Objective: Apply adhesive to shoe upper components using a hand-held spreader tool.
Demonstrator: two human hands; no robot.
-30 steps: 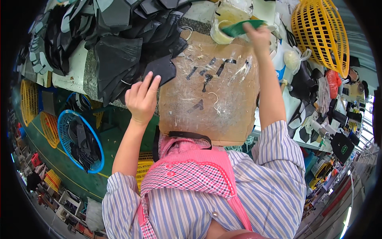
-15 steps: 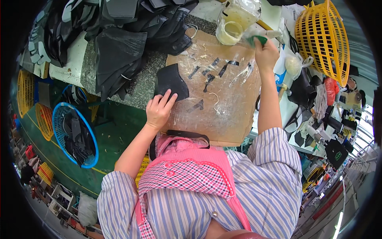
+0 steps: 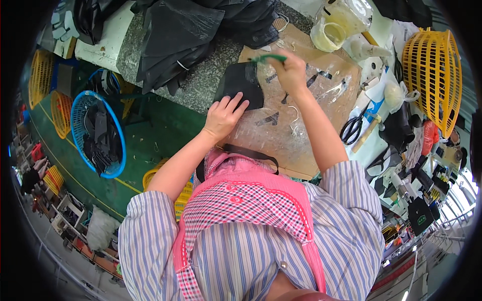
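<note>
I note the right hand has come back from the glue jar, fingers gripping a green brush over the black leather piece at upper centre, left hand now flat, pinning it.

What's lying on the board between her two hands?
In the head view, a flat black piece lies between them: the left hand presses its near edge, while the right hand holds a green tool over it.

A black device with a small green screen lies far right.
</note>
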